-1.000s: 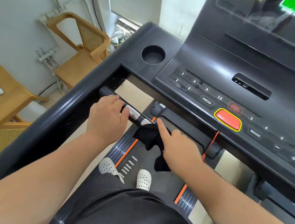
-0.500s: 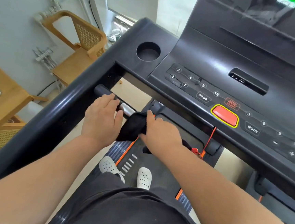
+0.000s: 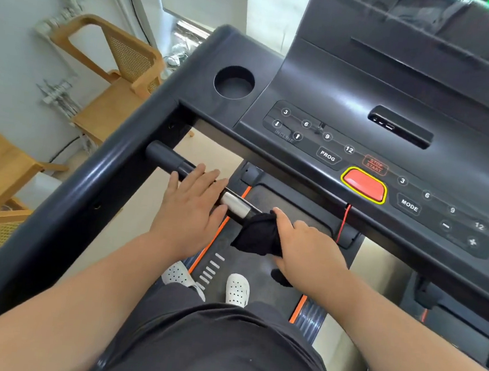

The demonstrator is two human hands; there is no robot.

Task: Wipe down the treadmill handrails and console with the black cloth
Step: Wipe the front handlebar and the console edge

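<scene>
Black cloth [image 3: 258,234] clamped in right hand [image 3: 305,250] on grip bar [image 3: 235,205]; left hand [image 3: 189,207] flat, fingers apart.

Bright daylight from window behind, glare on console [image 3: 364,86], edges warped w/ slight blur.

Wooden chair [image 3: 119,76], white clogs [image 3: 237,289]
</scene>
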